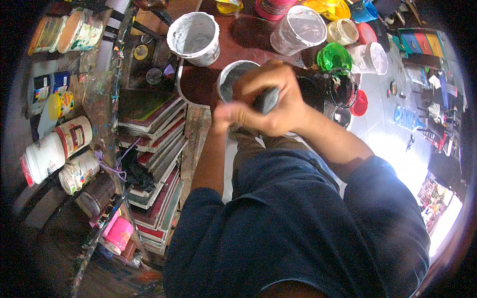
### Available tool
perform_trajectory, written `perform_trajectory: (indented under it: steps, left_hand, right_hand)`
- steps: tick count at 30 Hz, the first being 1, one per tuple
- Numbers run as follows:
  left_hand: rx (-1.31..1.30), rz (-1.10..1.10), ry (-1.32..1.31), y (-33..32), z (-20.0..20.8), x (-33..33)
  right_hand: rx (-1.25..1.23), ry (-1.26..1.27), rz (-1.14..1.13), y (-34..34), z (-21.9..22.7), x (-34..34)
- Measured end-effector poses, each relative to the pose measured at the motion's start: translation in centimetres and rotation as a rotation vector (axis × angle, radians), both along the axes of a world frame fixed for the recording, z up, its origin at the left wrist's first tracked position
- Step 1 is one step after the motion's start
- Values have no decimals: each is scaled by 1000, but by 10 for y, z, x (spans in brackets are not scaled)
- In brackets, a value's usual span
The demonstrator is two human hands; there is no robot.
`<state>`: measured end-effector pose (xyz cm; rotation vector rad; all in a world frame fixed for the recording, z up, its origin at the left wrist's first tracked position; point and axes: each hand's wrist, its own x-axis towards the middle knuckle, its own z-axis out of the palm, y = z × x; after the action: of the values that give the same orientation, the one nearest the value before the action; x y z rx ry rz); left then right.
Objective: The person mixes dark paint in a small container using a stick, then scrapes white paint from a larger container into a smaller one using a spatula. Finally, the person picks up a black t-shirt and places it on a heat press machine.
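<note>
Just in front of my body stands a white tub (222, 79) with grey inside, partly hidden by my hands. My left hand (227, 113) is closed at its near side, against the wall; its fingers are mostly out of sight. Over the tub, my right hand (279, 102) is smeared by motion and wrapped round a grey tool with a rounded end (270, 101); the rest of the tool is hidden, so its kind cannot be told. Beyond stand a paint-smeared white bucket (195, 40) on the left and another white bucket (298, 31) on the right.
On the dark red table (243, 37), a green tub (334, 56), a black container (342, 87) and several other paint containers crowd the right. Stacked framed screens (154, 149) fill a rack at my left, near shelves with white jars (44, 156) and a pink jar (118, 234).
</note>
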<state>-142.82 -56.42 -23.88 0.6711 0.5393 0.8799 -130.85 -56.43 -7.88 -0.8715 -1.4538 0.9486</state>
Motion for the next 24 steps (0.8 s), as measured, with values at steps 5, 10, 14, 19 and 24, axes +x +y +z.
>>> perform_trajectory:
  steps: [5, 10, 14, 19, 24]
  left_hand:
    - [691, 59, 632, 4, -12, -1]
    - [576, 175, 531, 1, -21, 5]
    - [579, 191, 481, 1, -9, 7]
    - [752, 119, 811, 3, -26, -4]
    - [857, 65, 898, 6, -64, -12]
  right_hand:
    - [-327, 0, -342, -4, 12, 29]
    - [-266, 126, -314, -10, 6, 29]
    - [-240, 292, -363, 1, -1, 20]
    - [48, 158, -797, 19, -9, -6]
    - [-128, 341, -799, 33, -11, -6]
